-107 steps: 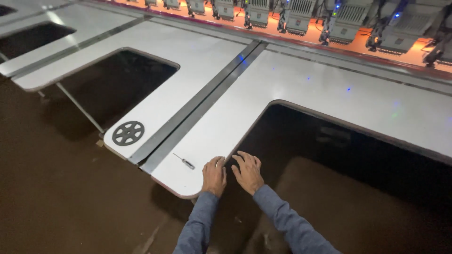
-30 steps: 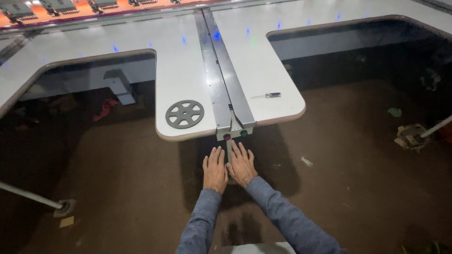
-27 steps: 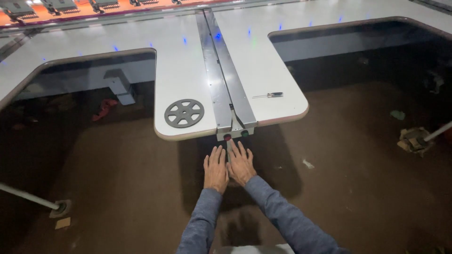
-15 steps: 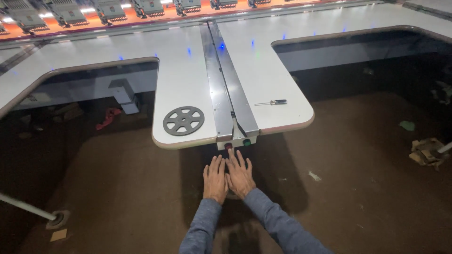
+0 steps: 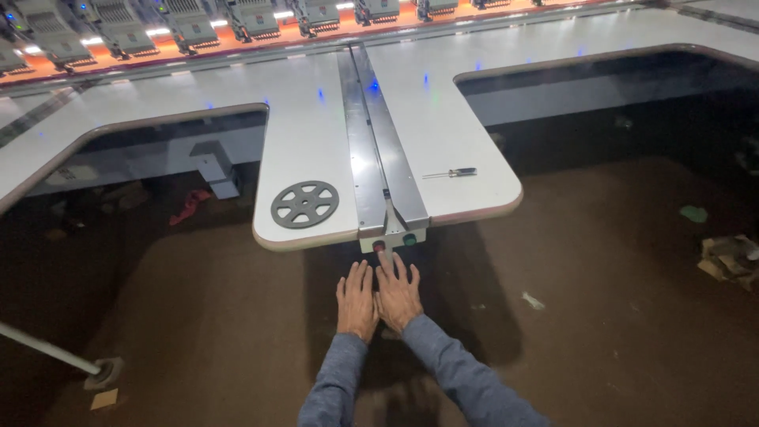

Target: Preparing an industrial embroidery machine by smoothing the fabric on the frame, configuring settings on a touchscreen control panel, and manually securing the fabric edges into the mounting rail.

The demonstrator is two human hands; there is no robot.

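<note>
My left hand (image 5: 356, 301) and my right hand (image 5: 398, 292) are held side by side, palms down and fingers spread, empty, just in front of the end of a white table tongue (image 5: 443, 142). The right fingertips almost reach a small panel with a red button (image 5: 379, 246) and a green button (image 5: 409, 239) at the end of a grey metal rail (image 5: 371, 150). A dark spoked wheel (image 5: 305, 204) lies on the tongue at the left. A small screwdriver (image 5: 451, 172) lies at the right.
A row of embroidery machine heads (image 5: 190, 20) runs along the far edge under orange light. Dark cutouts open on both sides of the tongue. On the brown floor are a pole with its foot (image 5: 99, 370), red cloth (image 5: 188, 207) and cardboard scraps (image 5: 731, 257).
The view has drawn nearer to the tongue's end. My hands stay together and have come closer to the button panel.
</note>
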